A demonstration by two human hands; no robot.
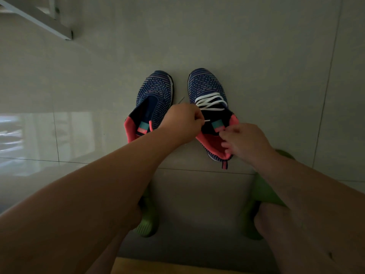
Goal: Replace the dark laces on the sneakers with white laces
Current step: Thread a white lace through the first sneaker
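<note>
Grey floor tiles (256, 46) are carrying both sneakers; our left hand (182, 122) is pinching the white lace (210, 102) tip to thread the right sneaker (209, 84), while our right hand (245, 142), fingers curled on its collar, is steadying it.

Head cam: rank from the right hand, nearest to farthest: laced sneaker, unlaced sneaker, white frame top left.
From the right hand:
1. Laced sneaker, on the right of the pair; the hand touches its pink collar.
2. Unlaced sneaker, on the left of the pair, beyond the left hand, which pinches the white lace end.
3. White frame, far top-left corner.
</note>
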